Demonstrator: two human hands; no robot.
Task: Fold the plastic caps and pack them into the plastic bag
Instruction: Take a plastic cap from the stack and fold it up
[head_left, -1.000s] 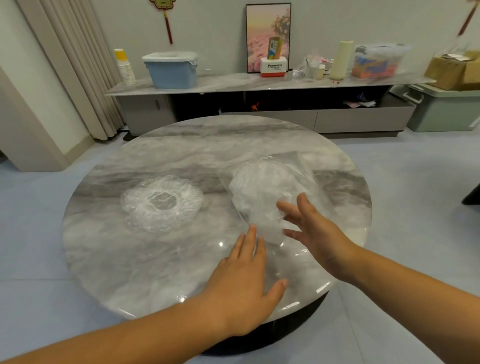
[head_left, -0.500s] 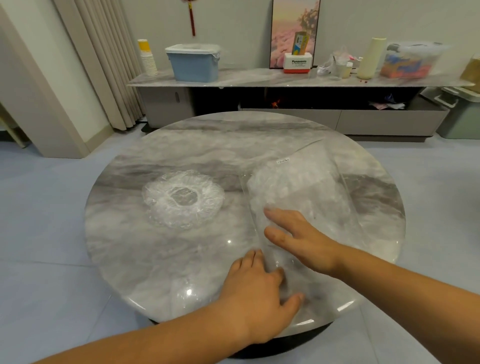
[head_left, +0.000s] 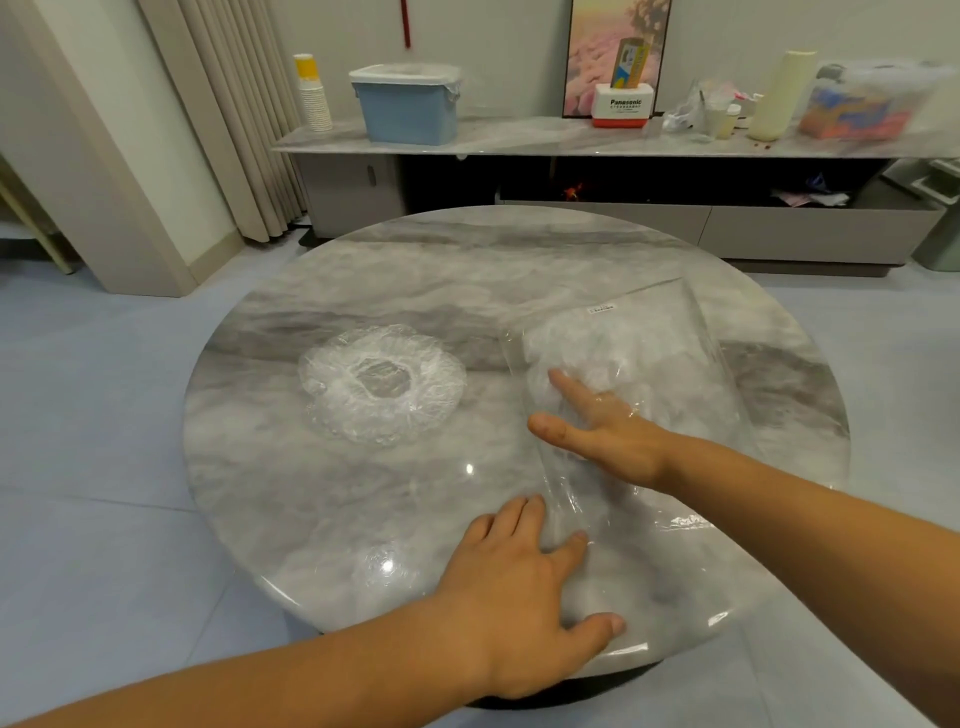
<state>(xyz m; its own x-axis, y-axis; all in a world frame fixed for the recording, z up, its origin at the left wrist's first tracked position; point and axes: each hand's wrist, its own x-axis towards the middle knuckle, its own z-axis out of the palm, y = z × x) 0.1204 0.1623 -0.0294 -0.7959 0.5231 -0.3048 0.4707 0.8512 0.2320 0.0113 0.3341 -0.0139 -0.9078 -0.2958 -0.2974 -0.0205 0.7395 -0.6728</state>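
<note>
A clear plastic bag (head_left: 670, 332) lies on the right half of the round marble table (head_left: 441, 270), with crumpled clear caps (head_left: 597, 353) inside it. My right hand (head_left: 597, 431) lies flat with straight fingers, and its fingers reach into the bag's near opening under the film. My left hand (head_left: 524, 582) presses the bag's near edge flat against the table by the front rim. One loose plastic cap (head_left: 382, 387), round with a gathered elastic rim, lies spread out on the table's left half, apart from both hands.
Behind the table runs a long low cabinet (head_left: 571, 140) with a blue lidded tub (head_left: 408, 104), a stack of paper cups (head_left: 311, 93), a Panasonic box (head_left: 621, 109) and a clear storage box (head_left: 872, 104). Curtains (head_left: 223, 104) hang at the left. Grey floor surrounds the table.
My right hand has slid forward and its fingers have gone into the bag's opening. My left hand has settled on the bag's near edge. The camera has shifted left.
</note>
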